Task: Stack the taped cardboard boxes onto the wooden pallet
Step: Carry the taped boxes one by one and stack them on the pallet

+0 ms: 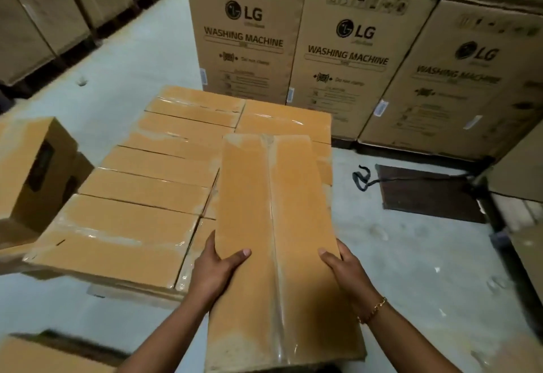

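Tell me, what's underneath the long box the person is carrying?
Under the far end of the held box lie stacked taped boxes, a full layer. Nearer, both hands clasp its sides. The pallet itself is hidden beneath the stack.

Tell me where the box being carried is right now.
In the head view, the taped cardboard box is centre-right, held between the left hand and right hand, its far end over the right side of the stacked boxes.

Three tall cartons (346, 49) read "LG WASHING MACHINE"; two also show "Do not clamp".
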### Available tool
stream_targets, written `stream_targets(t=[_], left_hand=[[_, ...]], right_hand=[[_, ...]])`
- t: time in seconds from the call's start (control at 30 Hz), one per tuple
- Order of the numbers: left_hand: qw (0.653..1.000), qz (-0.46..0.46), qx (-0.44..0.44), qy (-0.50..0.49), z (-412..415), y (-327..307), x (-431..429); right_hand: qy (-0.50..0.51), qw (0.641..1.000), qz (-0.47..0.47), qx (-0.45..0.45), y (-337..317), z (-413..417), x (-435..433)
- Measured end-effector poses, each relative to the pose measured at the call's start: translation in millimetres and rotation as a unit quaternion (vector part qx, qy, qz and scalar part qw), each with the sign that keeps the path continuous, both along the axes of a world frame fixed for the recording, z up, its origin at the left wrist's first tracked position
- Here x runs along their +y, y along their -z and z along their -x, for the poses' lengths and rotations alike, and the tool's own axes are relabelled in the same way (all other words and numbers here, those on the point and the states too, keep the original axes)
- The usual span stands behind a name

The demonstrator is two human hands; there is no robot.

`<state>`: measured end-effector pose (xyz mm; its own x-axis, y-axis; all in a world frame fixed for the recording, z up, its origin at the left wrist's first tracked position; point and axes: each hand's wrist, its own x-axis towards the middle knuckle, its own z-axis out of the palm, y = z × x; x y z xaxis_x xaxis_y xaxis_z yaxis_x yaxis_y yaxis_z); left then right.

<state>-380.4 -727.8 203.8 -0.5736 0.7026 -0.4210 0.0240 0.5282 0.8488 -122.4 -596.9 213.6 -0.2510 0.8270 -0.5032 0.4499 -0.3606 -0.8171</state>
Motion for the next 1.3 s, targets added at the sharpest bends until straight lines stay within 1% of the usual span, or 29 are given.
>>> stream_targets(t=[0.13, 0.2, 0.37, 0.47, 0.57, 0.7, 0.83, 1.03, 1.13, 1.3], left_hand=[[0.999, 0.009, 0.003, 0.04, -42, -3, 65], [0.999, 0.012, 0.008, 0.047, -68, -4, 100], [0.999, 0.008, 0.0, 0.045, -152, 6, 187], [0.999, 0.012, -0.012, 0.033, -214, 7, 234], [0.999, 0.014, -0.03, 0.029, -269, 5, 276], [0.999, 0.008, -0.025, 0.019, -314, 1, 325], [1.0, -0.001, -0.031, -0.003, -322, -2, 364], [0.998, -0.004, -0.032, -0.058, -314, 4, 423], [0.996, -0.006, -0.036, -0.082, -303, 12, 460], [0.992, -0.009, -0.043, -0.119, -264, 22, 536]], right_hand=[[0.049, 0.999, -0.002, 0.016, 11, -54, 46], [0.059, 0.998, 0.003, 0.025, 5, -79, 74], [0.047, 0.999, 0.002, 0.022, 8, -163, 161], [0.038, 0.999, -0.014, -0.006, 6, -224, 213], [0.035, 0.999, -0.009, -0.028, -4, -279, 259], [0.022, 1.0, 0.002, -0.012, -9, -317, 316], [0.017, 1.0, -0.003, 0.002, -14, -318, 366], [-0.021, 1.0, 0.004, 0.012, -12, -299, 444], [-0.044, 0.999, 0.013, 0.025, -9, -279, 494], [-0.079, 0.997, 0.011, 0.019, 6, -223, 589]])
